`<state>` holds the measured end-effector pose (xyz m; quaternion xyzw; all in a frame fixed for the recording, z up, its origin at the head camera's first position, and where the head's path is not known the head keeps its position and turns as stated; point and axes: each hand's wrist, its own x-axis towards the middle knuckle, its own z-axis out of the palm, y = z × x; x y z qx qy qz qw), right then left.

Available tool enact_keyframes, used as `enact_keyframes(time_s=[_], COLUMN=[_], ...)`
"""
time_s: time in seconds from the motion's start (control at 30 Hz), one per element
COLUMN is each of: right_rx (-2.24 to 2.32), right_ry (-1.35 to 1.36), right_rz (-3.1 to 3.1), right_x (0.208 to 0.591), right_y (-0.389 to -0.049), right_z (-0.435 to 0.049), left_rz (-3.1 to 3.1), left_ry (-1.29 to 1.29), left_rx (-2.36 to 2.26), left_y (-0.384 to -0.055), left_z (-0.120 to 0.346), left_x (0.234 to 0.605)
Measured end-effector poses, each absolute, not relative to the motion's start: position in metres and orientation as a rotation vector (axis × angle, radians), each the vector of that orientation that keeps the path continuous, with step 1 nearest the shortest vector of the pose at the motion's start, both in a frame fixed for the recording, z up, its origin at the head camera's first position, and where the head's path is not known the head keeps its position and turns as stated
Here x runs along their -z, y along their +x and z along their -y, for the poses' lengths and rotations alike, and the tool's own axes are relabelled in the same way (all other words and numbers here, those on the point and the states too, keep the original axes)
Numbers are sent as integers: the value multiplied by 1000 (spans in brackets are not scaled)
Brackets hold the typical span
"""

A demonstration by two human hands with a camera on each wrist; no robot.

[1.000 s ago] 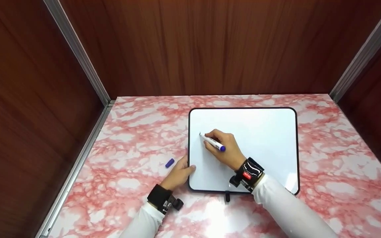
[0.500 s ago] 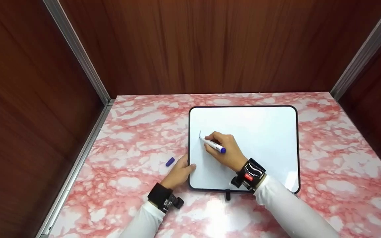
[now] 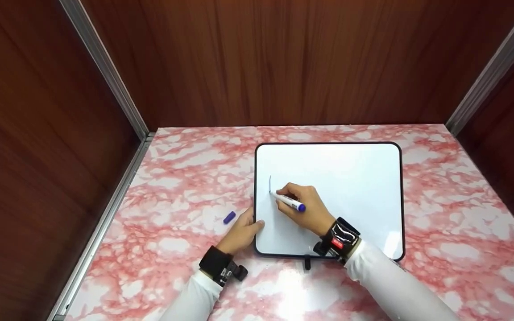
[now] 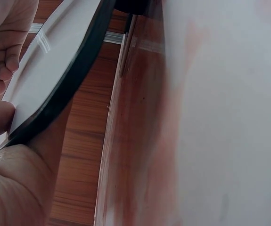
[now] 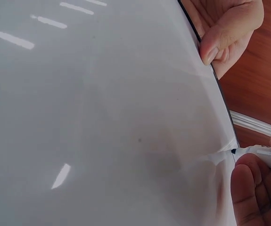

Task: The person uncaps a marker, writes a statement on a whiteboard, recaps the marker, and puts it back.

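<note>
A black-framed whiteboard (image 3: 346,174) lies raised at a slant over the table, right of the middle in the head view. My right hand (image 3: 308,209) pinches a white marker (image 3: 289,201) with a blue end, its dark tip on the board's left part. From the tip a short, thin upright line (image 3: 270,183) runs up the board. My left hand (image 3: 241,232) grips the board's left edge, thumb on the white face and the other fingers behind it; the left wrist view shows the palm (image 4: 12,183) under the dark rim.
A blue marker cap (image 3: 229,217) lies on the red-and-white marbled table (image 3: 176,200), left of the board. A small black tab (image 3: 307,263) sticks out below the board's lower edge. Brown wood-grain panels (image 3: 261,62) with metal corner strips enclose the back and sides.
My right hand has drawn the marker down toward me, and the line has grown from a dot to a short upright stroke. The left hand keeps its grip on the board's edge.
</note>
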<state>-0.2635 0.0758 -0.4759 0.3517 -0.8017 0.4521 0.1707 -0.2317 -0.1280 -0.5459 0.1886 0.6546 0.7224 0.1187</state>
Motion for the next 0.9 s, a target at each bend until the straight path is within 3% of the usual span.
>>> enact_keyframes(time_s=[0.9], right_rx=[-1272], right_ry=[1063], right_rz=[2268], right_x=[484], right_y=[-256], right_z=[-76], left_rz=[-1947], left_ry=[540], left_rx=[-2101], left_y=[-231], left_z=[129], left_x=[545])
